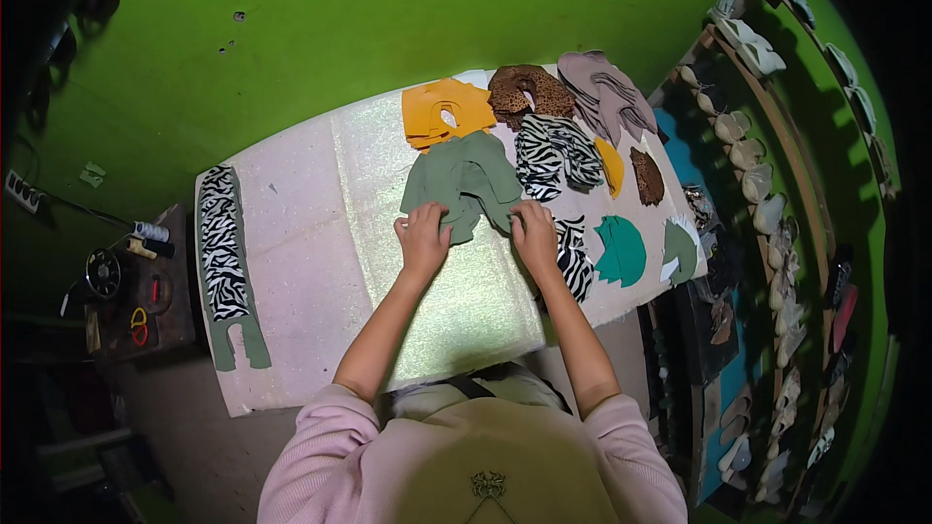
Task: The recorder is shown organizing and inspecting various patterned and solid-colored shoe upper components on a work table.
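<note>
One left hand and one right hand, both half-curled with grip unclear, are touching sage-green, arch-shaped, fabric-like pieces, whose edges are probably needing gentle, even alignment.

The left hand could pass leftward over the pale, glittery tabletop up to the long black-and-white zebra-striped strip, while stacked yellow-orange fabric pieces obstruct it farther ahead.

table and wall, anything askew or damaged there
The grey-green stack of cut pieces looks askew, its edges fanned unevenly. On the green wall, a few small dark marks look like chips or holes.
</note>
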The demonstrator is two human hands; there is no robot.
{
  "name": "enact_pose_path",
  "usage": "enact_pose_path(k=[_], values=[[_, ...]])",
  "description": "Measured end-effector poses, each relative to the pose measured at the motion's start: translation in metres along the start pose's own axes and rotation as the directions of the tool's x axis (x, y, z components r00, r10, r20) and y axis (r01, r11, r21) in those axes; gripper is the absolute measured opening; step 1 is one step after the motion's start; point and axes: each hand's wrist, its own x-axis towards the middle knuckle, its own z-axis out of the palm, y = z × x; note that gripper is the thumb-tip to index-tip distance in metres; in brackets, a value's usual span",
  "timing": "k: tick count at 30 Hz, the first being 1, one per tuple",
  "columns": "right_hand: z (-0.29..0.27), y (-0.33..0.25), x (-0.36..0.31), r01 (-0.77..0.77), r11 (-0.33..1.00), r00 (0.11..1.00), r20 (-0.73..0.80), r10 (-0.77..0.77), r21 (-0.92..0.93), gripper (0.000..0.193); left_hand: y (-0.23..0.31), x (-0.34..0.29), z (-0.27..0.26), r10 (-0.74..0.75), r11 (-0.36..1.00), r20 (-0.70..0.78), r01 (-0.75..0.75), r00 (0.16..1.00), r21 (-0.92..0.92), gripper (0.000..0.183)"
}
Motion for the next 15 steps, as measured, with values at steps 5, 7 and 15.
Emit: enact_pose_path(k=[5,7,15], values=[[0.011,0.020,0.020,0.090,0.993,0.994,0.074,-0.084,-0.078,0.026,0.002,0.010,0.009,0.005,0.998,0.042,-0.007,0.999,0.056,0.035],[0.016,0.026,0.028,0.117,0.991,0.986,0.130,-0.108,-0.071,0.027,0.001,0.009,0.010,0.003,0.997,0.048,-0.006,0.999,0.072,0.032],[0.015,0.030,0.046,0.199,0.980,0.977,0.083,-0.198,0.007,0.021,0.001,0.019,0.003,0.085,0.995,-0.088,-0.081,0.992,0.055,0.026]])
